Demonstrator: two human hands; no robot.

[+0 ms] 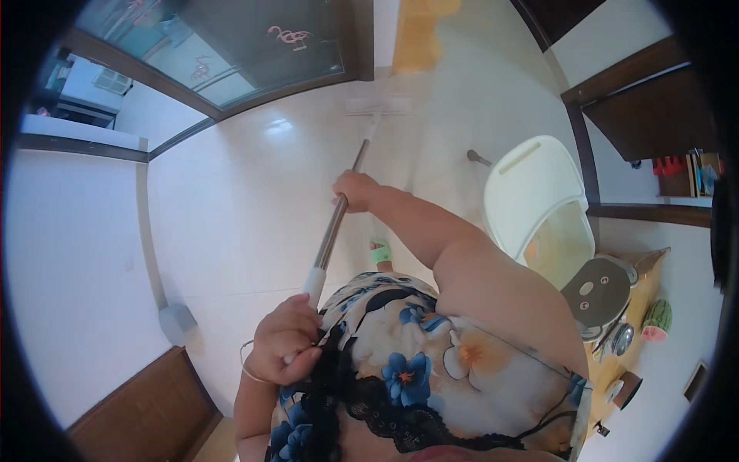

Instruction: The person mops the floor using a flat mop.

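A flat mop with a silver pole (331, 232) slants across the middle of the view. My left hand (289, 343), a thin bracelet at its wrist, is closed round the pole's white upper end near my body. Farther along, my right hand (356, 191) wraps the metal part of the pole, its arm stretched across from the right. The pale, wide mop head (379, 105) lies flat on the glossy light tile floor (231, 223), close to the foot of a glass door. One of my feet, in a green slipper (380, 252), shows beneath my floral dress.
The dark-framed glass door (285, 54) stands at far left. To the right is a white chair (531, 173), beside a wooden table (635, 308) bearing a cut watermelon (657, 319) and a grey-topped appliance (596, 292). A grey bin (178, 323) sits against the left wall.
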